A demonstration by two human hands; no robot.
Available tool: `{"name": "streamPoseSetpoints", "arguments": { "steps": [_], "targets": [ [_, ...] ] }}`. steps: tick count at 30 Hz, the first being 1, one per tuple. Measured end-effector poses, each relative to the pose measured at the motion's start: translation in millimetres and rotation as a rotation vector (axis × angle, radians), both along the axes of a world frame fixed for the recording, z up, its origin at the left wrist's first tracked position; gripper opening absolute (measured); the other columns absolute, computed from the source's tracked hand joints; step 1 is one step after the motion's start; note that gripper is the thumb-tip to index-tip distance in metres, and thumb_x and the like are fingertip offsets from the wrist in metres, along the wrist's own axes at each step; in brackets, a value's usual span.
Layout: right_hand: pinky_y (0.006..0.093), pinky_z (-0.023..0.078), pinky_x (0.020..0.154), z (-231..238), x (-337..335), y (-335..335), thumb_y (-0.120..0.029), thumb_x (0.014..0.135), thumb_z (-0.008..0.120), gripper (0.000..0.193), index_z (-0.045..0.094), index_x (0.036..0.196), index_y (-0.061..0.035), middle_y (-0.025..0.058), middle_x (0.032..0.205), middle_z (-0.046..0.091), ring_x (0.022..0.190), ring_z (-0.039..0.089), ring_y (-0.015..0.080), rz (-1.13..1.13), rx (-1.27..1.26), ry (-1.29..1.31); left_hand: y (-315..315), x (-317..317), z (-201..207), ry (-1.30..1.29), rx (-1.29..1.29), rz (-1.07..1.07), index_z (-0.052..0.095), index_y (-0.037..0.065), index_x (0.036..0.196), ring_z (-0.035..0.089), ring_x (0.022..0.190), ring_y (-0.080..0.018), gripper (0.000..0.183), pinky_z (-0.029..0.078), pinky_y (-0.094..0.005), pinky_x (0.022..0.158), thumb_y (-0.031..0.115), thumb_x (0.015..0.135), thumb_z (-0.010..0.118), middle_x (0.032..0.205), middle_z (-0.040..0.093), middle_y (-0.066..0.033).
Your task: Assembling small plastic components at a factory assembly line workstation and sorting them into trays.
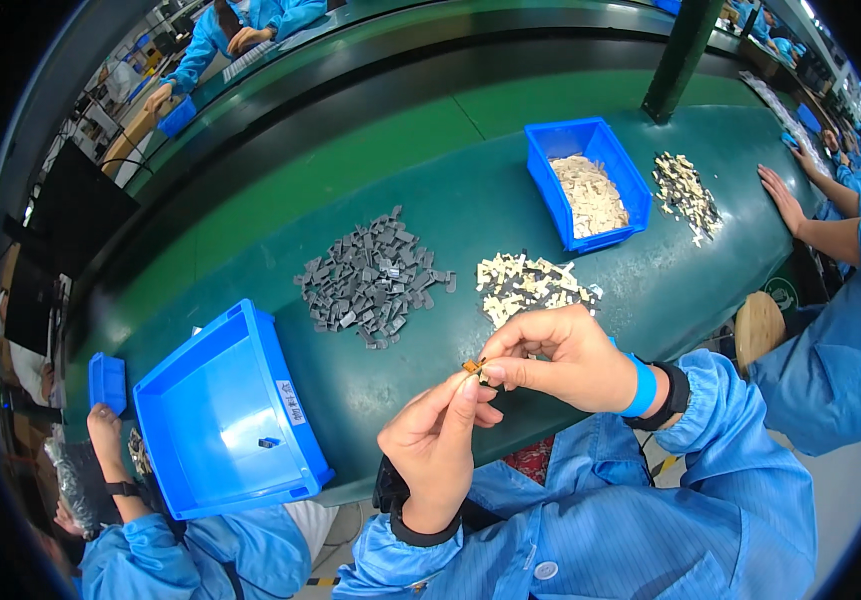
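My left hand [435, 432] and my right hand [572, 362] meet in front of me, just above the near edge of the table. Thumb and forefinger of each are pinched at a tiny part [471, 367], orange-brown with dark bits; the fingertips hide most of it. Right behind my right hand lies a pile of small cream and black pieces [527, 284]. A heap of dark grey plastic clips [375, 275] spreads to the left of that pile. Nearer on the left, a large shallow blue tray [285, 408] contains a small dark piece [268, 442].
A blue bin [542, 180] filled with cream pieces [590, 195] stands at the back right, with another mixed pile [685, 195] beside it. A green post [683, 60] rises behind. Co-workers' hands rest at the right [782, 200] and work at the left [105, 435], by a small blue box [107, 382].
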State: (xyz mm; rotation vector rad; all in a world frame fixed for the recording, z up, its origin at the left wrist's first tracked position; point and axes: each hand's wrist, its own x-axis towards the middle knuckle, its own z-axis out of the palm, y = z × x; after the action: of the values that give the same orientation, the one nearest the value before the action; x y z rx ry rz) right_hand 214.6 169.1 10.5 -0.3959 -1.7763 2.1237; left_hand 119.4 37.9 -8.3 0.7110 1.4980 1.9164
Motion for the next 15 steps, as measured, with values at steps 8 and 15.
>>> {"name": "streamPoseSetpoints", "arguments": {
  "steps": [8, 15],
  "targets": [
    [0.0227, 0.046, 0.061, 9, 2, 8, -0.010, 0.082, 0.059, 0.009, 0.061, 0.085, -0.0011, 0.0036, 0.071, 0.062, 0.067, 0.057, 0.0066, 0.001, 0.350, -0.068, 7, -2, -3, -0.012, 0.007, 0.000, 0.063, -0.008, 0.094, 0.061, 0.067, -0.0153, 0.016, 0.051, -0.0244, 0.058, 0.003, 0.082, 0.061, 0.084, 0.062, -0.0132],
    [0.0226, 0.046, 0.059, 10, 6, 8, -0.013, 0.082, 0.060, 0.013, 0.062, 0.086, -0.0002, 0.0023, 0.069, 0.061, 0.064, 0.056, 0.0062, 0.126, 0.442, -0.095, -3, -5, -5, 0.003, 0.047, -0.008, 0.064, -0.009, 0.086, 0.059, 0.075, -0.0172, 0.012, 0.054, -0.0254, 0.061, -0.002, 0.077, 0.063, 0.092, 0.058, -0.0150]
  ]
}}
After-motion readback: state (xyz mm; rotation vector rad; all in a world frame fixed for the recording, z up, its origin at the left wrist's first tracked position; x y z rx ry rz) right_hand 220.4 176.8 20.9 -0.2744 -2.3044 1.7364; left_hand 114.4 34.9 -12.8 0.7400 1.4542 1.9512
